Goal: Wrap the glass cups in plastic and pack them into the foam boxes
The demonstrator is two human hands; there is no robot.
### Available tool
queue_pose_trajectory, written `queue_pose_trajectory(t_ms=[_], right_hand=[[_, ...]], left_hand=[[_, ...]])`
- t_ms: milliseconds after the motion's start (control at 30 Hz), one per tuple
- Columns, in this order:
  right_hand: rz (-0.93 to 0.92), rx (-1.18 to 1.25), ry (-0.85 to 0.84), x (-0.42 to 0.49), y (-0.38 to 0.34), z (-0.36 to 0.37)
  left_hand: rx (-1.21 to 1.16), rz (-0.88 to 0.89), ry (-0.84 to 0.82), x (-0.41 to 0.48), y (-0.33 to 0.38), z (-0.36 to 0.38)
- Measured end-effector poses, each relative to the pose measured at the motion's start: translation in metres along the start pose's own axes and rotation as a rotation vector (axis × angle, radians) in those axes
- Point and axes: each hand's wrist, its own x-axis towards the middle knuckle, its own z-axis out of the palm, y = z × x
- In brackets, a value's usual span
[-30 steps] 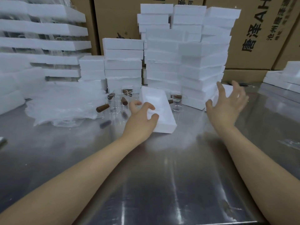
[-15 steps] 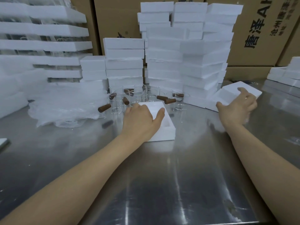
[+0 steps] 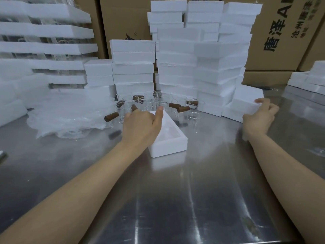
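Note:
An open white foam box (image 3: 171, 145) lies on the steel table (image 3: 193, 199) in the middle, its hollow facing up. My left hand (image 3: 142, 125) reaches over its left edge, fingers spread, thumb above the rim, holding nothing. Just beyond stand several clear glass cups (image 3: 149, 103) with brown wooden handles (image 3: 182, 109). My right hand (image 3: 260, 116) grips a foam piece (image 3: 246, 99) that leans on other foam at the right. A heap of clear plastic wrap (image 3: 70, 115) lies at the left.
Tall stacks of white foam boxes (image 3: 202, 59) rise behind the cups, with more stacked foam (image 3: 44, 48) at the far left and at the right edge (image 3: 311, 80). Brown cardboard cartons (image 3: 284, 32) line the back.
My left hand has let go of the open foam box and moved up and left toward the cups. My right hand has closed on the foam piece at the right.

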Motion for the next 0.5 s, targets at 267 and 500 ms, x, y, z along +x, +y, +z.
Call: queue_pose_trajectory(t_ms=[267, 500], right_hand=[[-0.022, 0.047, 0.209, -0.003, -0.011, -0.007], [-0.198, 0.739, 0.658, -0.004, -0.055, -0.033]], left_hand=[[-0.059, -0.011, 0.008, 0.002, -0.002, 0.004], [-0.600, -0.389, 0.101, 0.012, -0.017, 0.005]])
